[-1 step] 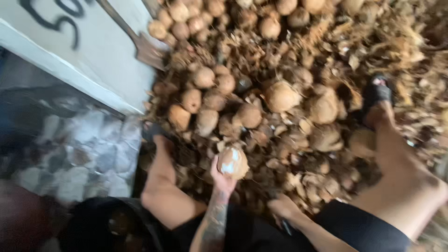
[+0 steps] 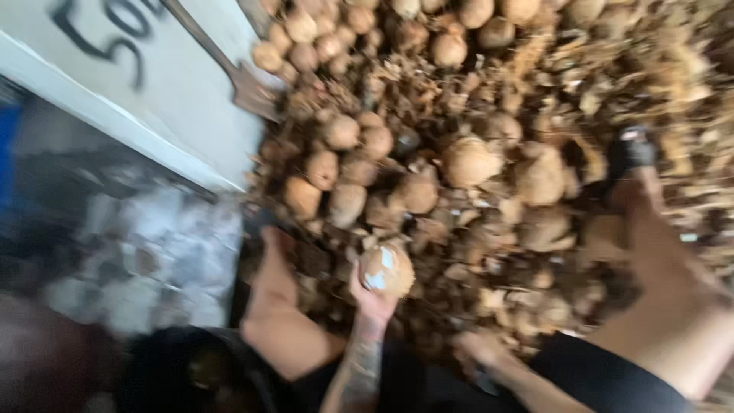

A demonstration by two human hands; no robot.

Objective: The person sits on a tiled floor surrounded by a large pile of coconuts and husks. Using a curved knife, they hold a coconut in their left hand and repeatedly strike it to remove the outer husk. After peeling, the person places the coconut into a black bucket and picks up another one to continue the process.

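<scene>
My left hand (image 2: 371, 300), on a tattooed forearm, is raised and shut on a round, partly husked coconut (image 2: 387, 268) with a pale patch on its shell. My right hand (image 2: 478, 348) hangs lower and to the right, just above the husk litter. It is blurred, and whether it holds anything cannot be told. A heap of brown coconuts (image 2: 397, 164) lies just beyond both hands. My bare left leg (image 2: 279, 306) and right leg (image 2: 673, 291) stretch out on either side, and the right foot wears a dark sandal (image 2: 631, 151).
Dry husk scraps (image 2: 612, 69) cover the ground around the heap. A spade (image 2: 245, 86) leans against a white wall (image 2: 153, 115) with black painted marks at the upper left. Grey stone paving (image 2: 145, 260) lies at the left.
</scene>
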